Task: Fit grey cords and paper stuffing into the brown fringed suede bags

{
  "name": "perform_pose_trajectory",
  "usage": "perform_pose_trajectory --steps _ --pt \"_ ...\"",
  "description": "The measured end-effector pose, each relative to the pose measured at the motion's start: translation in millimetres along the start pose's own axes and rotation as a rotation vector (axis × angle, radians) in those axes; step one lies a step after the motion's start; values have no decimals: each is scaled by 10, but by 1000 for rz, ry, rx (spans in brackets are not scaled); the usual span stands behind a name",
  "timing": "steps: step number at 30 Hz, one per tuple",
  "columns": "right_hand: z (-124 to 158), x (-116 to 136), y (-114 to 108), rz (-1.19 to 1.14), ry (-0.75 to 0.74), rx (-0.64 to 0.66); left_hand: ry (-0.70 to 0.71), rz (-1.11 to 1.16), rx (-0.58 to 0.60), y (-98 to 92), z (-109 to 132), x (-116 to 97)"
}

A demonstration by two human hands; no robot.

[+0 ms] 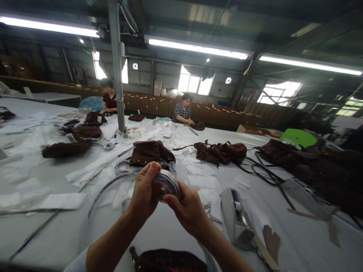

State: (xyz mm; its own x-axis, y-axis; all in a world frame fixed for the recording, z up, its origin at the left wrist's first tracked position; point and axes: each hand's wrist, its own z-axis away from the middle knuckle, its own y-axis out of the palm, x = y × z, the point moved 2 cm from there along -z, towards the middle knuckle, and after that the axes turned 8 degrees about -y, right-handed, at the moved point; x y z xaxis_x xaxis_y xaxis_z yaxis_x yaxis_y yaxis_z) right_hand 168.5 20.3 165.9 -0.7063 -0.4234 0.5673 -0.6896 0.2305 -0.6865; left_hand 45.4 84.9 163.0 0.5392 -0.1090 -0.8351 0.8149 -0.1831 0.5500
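Both my hands are raised over the white table (36,234) and grip one roll of tape (167,184), a greyish, shiny ring. My left hand (143,194) wraps its fingers round the roll's left side, thumb on top. My right hand (188,209) pinches the roll's lower right edge. A dark brown bag (150,152) lies on the table just beyond the roll. Another dark brown bag (170,260) sits at the near edge below my forearms.
Several brown bags (222,151) and white paper strips litter the table. A tape dispenser (236,219) stands to the right of my hands. A metal post (117,68) rises from the table. Two people (183,109) sit at the far side.
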Motion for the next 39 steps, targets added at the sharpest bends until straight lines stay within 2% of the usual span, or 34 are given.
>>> perform_pose_trajectory --steps 2,5,7,9,11,13,16,20,24,28,31,33,36,39 --pt "41 -88 47 167 2 41 46 -203 98 -69 -67 3" --pt "83 -188 87 444 -81 188 119 -707 377 -112 -115 -95" --pt "84 -212 96 482 -140 247 117 -917 523 -98 -112 -139" --pt "63 -224 83 405 -133 219 36 -936 574 -66 -112 -100" --pt "34 -258 55 278 -63 151 -81 -771 506 -35 -131 28" --pt "12 -327 26 153 14 113 -184 -497 354 -18 -162 217" --pt "18 -483 -5 -6 83 126 -304 -115 147 6 -191 532" --pt "165 -722 -2 -173 120 130 -434 100 69 52 -216 817" --pt "615 -994 141 -261 267 159 -439 195 -22 -70 -320 842" --pt "1298 -1220 426 -120 374 66 -439 184 -143 -443 -426 858" --pt "1762 -1280 672 -20 402 2 -486 158 -216 -746 -414 989" --pt "1979 -1285 779 79 387 -44 -508 140 -243 -878 -377 1084" --pt "2153 -1291 796 159 329 -82 -467 102 -257 -938 -335 1146" --pt "2233 -1322 654 175 299 -77 -433 86 -254 -903 -332 1124"
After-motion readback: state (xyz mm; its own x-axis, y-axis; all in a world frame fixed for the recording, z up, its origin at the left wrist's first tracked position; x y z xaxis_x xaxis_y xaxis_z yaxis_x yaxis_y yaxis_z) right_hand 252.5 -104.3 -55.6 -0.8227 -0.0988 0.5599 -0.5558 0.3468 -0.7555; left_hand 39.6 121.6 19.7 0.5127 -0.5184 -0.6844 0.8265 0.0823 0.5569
